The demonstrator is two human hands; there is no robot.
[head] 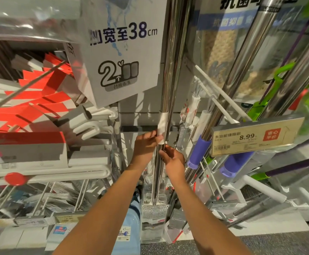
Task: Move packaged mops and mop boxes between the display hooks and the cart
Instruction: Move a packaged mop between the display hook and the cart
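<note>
A packaged mop with a shiny steel handle [169, 70] hangs upright in the middle of the display, its grey head in clear wrap [154, 212] near the floor. My left hand [146, 146] grips the handle just below a white tape band [162, 124]. My right hand [173, 159] holds the same handle slightly lower, on its right side. A white mop box [120, 52] printed "38cm" hangs tilted to the upper left of the handle. No cart is in view.
Red-and-white boxed items [39, 100] fill hooks at left. Purple-gripped mops [199, 151] and green-handled ones [271, 92] hang at right, behind a price tag [254, 137] reading 8.99. White display hooks [221, 96] stick out toward me. A light blue bucket [129, 223] stands below.
</note>
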